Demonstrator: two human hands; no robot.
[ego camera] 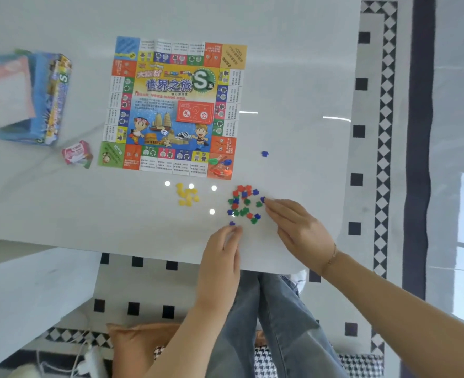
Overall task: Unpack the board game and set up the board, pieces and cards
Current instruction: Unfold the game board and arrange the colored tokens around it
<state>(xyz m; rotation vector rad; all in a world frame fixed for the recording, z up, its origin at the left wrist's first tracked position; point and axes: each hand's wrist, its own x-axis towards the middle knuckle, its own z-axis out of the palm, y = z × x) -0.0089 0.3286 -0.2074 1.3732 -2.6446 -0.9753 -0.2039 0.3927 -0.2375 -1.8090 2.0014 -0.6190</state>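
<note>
The paper game board (pixel 173 107) lies unfolded and flat on the white table (pixel 293 77). Below its lower right corner sits a loose heap of red, green and blue pieces (pixel 243 203). A separate group of yellow pieces (pixel 187 196) lies to the left of it. One blue piece (pixel 264 153) lies alone to the right of the board. My left hand (pixel 222 249) reaches its fingertips to a blue piece (pixel 232 223) at the heap's lower edge. My right hand (pixel 296 225) touches a blue piece (pixel 262 199) at the heap's right side with straight fingers.
The open blue game box (pixel 42 99) with paper sheets inside stands at the table's far left. A small pink card pack (pixel 76 154) lies between the box and the board. The table's near edge runs just below my hands. Coloured pawns (pixel 221 162) lie on the board's lower right corner.
</note>
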